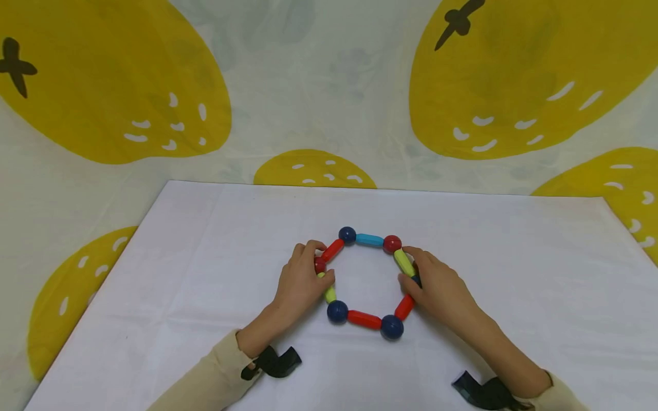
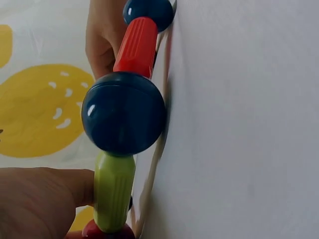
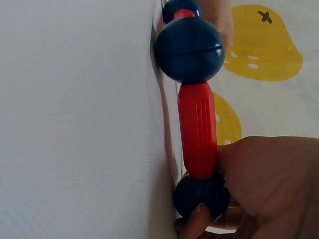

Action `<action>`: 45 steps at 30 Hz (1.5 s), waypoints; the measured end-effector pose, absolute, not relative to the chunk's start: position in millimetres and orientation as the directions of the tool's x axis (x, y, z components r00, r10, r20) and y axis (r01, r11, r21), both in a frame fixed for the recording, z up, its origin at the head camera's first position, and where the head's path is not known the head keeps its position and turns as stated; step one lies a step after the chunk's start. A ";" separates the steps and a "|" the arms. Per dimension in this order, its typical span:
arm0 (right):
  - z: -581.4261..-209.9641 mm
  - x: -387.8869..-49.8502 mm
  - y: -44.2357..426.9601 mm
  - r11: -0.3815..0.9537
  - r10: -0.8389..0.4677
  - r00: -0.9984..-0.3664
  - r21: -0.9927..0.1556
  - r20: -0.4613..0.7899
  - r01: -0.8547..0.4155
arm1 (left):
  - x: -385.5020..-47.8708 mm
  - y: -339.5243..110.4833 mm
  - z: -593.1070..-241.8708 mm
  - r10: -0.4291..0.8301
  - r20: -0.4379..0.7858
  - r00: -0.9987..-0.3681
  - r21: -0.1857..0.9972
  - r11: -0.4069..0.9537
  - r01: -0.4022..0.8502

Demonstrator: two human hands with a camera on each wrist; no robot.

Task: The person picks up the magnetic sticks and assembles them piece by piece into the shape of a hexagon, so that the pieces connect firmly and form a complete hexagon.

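Observation:
A closed ring of toy rods and balls lies on the white table. My left hand point(image 1: 300, 282) holds its left side, fingers and thumb around a red ball point(image 1: 320, 265) and a yellow-green rod point(image 2: 114, 194). On the opposite side, my right hand point(image 1: 443, 288) grips a dark blue ball point(image 3: 202, 196), partly covered by the fingers. A second yellow-green rod point(image 1: 404, 263) and a red rod point(image 3: 198, 132) meet at that ball. At the front, another red rod point(image 1: 364, 319) joins two dark blue balls. The far side has a light blue rod point(image 1: 369, 240) between a dark blue ball point(image 1: 347, 235) and a red ball point(image 1: 392, 244).
The white-covered table point(image 1: 205, 240) ends at a straight back edge. Behind it hangs a pale cloth point(image 1: 319, 85) printed with large yellow fruit shapes. A black strap point(image 1: 277, 362) is at the left wrist and another black strap point(image 1: 483, 393) at the right.

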State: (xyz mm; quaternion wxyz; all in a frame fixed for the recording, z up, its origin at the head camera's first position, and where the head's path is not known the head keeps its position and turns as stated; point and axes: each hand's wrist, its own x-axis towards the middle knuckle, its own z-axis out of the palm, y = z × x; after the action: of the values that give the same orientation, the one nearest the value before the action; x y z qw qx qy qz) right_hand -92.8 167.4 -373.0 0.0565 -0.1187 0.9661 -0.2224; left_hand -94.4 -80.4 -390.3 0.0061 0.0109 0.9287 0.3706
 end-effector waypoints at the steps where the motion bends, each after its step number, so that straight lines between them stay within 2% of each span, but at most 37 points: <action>1: -373.9 -92.1 167.0 0.870 -0.254 -0.966 -0.447 -0.050 -0.206 | -93.9 -80.3 -391.5 0.022 0.001 -1.000 0.694 0.720 0.017; 13: -380.7 -93.7 170.2 0.865 -0.260 -0.965 -0.440 0.016 -0.241 | -90.1 -78.9 -397.5 0.049 0.037 -0.998 0.748 0.661 0.060; 20: -380.5 -97.3 172.9 0.859 -0.262 -0.965 -0.454 0.010 -0.238 | -90.4 -79.0 -392.4 0.062 -0.016 -0.998 0.757 0.653 0.029; 23: -380.9 -98.3 173.7 0.858 -0.261 -0.965 -0.456 0.009 -0.236 | -90.5 -79.7 -386.0 0.045 -0.073 -0.996 0.717 0.697 -0.021; 29: -380.6 -99.3 175.0 0.858 -0.257 -0.966 -0.457 0.014 -0.235 | -87.3 -77.2 -380.3 0.030 -0.175 -0.984 0.523 0.850 -0.067; 31: -380.0 -99.1 175.0 0.858 -0.255 -0.967 -0.457 0.012 -0.233 | -85.9 -75.4 -380.1 0.028 -0.190 -0.981 0.493 0.867 -0.071; 38: -378.3 -99.1 174.4 0.858 -0.254 -0.967 -0.460 0.008 -0.229 | -83.6 -69.6 -378.7 -0.009 -0.190 -0.982 0.600 0.790 -0.123; 45: -377.7 -99.8 173.6 0.860 -0.256 -0.967 -0.453 0.011 -0.233 | -80.6 -67.1 -376.2 -0.021 -0.143 -0.989 0.714 0.690 -0.118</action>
State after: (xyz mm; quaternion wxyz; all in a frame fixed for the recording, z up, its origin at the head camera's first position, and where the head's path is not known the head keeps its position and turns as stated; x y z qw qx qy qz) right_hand -99.8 173.6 -377.7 0.0247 -0.1266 0.9642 -0.2319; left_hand -80.6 -67.1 -376.2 0.0620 -0.0377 0.9172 0.3919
